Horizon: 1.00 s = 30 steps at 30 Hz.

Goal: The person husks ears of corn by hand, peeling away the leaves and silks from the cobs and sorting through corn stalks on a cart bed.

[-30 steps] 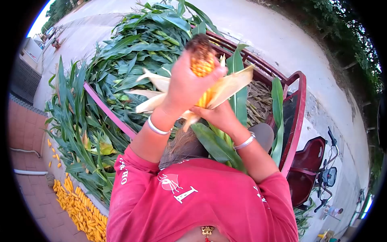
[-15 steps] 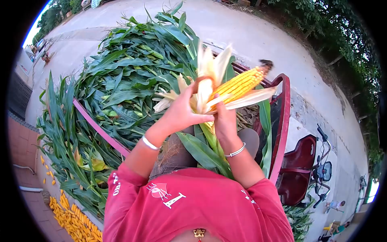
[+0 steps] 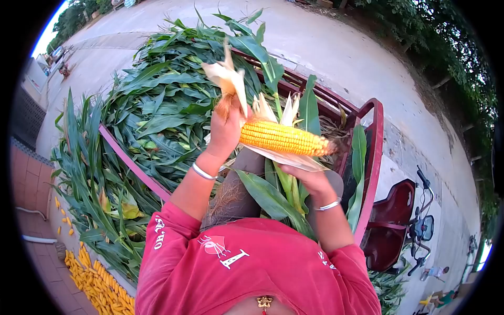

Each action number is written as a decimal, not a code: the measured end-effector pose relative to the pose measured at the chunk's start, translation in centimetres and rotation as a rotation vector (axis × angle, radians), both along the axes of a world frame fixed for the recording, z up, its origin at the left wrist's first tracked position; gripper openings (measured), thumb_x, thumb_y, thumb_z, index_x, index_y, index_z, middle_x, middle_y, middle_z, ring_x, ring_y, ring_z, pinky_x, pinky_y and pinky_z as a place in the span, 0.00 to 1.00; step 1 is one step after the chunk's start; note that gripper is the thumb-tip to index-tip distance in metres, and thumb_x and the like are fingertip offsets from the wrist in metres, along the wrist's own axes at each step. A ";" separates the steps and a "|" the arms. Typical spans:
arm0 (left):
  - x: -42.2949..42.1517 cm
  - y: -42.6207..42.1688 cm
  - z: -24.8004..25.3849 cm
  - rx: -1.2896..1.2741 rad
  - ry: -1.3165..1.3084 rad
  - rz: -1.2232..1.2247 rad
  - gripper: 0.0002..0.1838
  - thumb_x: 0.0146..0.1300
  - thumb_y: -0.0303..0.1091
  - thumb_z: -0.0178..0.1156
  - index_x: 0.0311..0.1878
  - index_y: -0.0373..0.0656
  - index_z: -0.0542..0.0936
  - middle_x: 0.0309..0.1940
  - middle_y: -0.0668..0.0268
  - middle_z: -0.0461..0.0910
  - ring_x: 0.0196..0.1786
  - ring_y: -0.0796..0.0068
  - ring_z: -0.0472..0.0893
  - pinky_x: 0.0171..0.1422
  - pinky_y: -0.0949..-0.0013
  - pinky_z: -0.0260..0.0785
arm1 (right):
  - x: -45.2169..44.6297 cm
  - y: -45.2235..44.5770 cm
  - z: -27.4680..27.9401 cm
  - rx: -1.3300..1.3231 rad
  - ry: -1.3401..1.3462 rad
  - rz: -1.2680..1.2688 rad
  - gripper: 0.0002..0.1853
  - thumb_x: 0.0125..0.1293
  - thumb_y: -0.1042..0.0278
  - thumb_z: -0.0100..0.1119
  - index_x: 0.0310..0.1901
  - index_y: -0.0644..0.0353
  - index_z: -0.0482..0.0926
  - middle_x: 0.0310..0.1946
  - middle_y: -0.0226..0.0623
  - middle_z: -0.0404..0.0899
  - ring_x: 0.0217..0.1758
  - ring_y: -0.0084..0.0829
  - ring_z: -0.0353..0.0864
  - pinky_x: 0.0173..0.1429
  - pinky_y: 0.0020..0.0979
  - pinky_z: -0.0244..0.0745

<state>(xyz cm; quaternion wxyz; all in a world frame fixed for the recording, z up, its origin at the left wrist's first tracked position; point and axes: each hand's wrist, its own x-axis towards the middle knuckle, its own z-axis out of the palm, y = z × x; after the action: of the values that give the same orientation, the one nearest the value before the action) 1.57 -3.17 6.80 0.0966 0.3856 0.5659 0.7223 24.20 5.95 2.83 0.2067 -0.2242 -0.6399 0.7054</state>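
Note:
A yellow ear of corn (image 3: 283, 138) lies nearly level in front of me, its dark tip to the right. My left hand (image 3: 226, 130) is closed around pale peeled husk (image 3: 226, 79) and brown silk at the ear's left end. Beneath the ear, my right hand (image 3: 307, 177) grips it from the lower side through a strip of husk (image 3: 286, 157); its fingertips are hidden. A green corn stalk (image 3: 287, 189) with broad leaves rests across my lap, just under the right hand.
Green corn stalks (image 3: 163, 100) fill the red-railed cart (image 3: 374, 157) to the left. Husked ears (image 3: 97, 283) lie on the ground at lower left. A vehicle with a dark red seat (image 3: 391, 220) and handlebars stands at right. A person (image 3: 437, 271) is far off, lower right.
The ear has swung from pointing up-right to nearly level. My left hand has moved up and left with peeled husk, while my right hand has shifted right and down.

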 end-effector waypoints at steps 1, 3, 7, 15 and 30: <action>-0.4 -0.5 0.9 -0.033 0.066 -0.172 0.07 0.69 0.31 0.48 0.42 0.37 0.71 0.34 0.67 0.74 0.38 0.77 0.74 0.46 0.71 0.68 | 1.2 2.3 -0.1 0.012 -0.062 -0.062 0.21 0.66 0.69 0.55 0.60 0.62 0.69 0.53 0.35 0.75 0.56 0.28 0.73 0.63 0.31 0.66; -0.4 -0.7 1.2 0.050 0.021 -0.223 0.05 0.67 0.27 0.45 0.38 0.37 0.70 0.28 0.68 0.72 0.33 0.78 0.71 0.41 0.73 0.65 | 2.8 7.4 -0.6 -0.096 -0.087 -0.215 0.18 0.70 0.67 0.49 0.59 0.62 0.70 0.53 0.36 0.76 0.55 0.27 0.74 0.62 0.29 0.65; 0.4 -1.1 2.0 -0.060 0.219 -0.305 0.06 0.67 0.24 0.42 0.38 0.38 0.70 0.26 0.69 0.69 0.32 0.78 0.69 0.39 0.74 0.63 | 1.8 5.5 6.8 0.556 -0.012 -0.182 0.23 0.63 0.62 0.57 0.59 0.61 0.71 0.52 0.36 0.77 0.57 0.28 0.73 0.63 0.30 0.64; -1.8 1.1 2.5 0.433 -0.851 -0.332 0.10 0.69 0.33 0.42 0.29 0.46 0.64 0.18 0.74 0.57 0.22 0.79 0.59 0.31 0.72 0.59 | -3.1 -4.9 -0.5 0.543 -0.148 0.034 0.41 0.49 0.61 0.72 0.62 0.67 0.61 0.47 0.51 0.78 0.49 0.41 0.80 0.54 0.34 0.74; -1.1 -1.4 3.7 -0.251 -0.250 -0.499 0.13 0.66 0.39 0.56 0.48 0.39 0.76 0.37 0.68 0.78 0.41 0.78 0.77 0.49 0.72 0.69 | -2.8 -2.9 2.1 0.672 -0.292 0.041 0.38 0.49 0.61 0.72 0.60 0.68 0.65 0.42 0.52 0.80 0.46 0.41 0.82 0.51 0.33 0.74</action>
<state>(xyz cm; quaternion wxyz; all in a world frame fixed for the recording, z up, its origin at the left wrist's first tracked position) 0.46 -4.52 10.51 0.3869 0.4059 0.5222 0.6425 21.43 3.03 4.91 0.1611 -0.2293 -0.8631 0.4202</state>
